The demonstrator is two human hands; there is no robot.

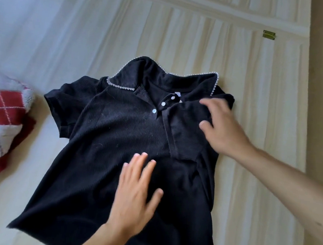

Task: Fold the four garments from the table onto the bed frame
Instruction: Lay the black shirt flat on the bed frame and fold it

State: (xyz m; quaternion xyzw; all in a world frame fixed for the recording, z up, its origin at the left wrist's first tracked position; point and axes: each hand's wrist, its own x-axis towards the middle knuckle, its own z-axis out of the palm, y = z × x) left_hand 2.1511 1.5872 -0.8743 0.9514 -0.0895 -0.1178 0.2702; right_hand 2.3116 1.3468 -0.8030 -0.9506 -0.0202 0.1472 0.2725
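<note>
A black ribbed polo shirt (105, 141) with a pearl-trimmed collar and white buttons lies face up on the pale wooden bed frame (254, 110). Its right sleeve is folded inward over the chest; the left sleeve lies spread out. My left hand (135, 193) rests flat with straight fingers on the shirt's middle. My right hand (222, 127) lies over the folded-in sleeve near the collar, fingers spread and slightly bent, pressing the cloth.
A red and white checked garment (4, 117) lies at the left edge of the frame surface. A brass hinge (269, 35) sits on the boards at the upper right. A brown strip of floor or wall runs down the right side.
</note>
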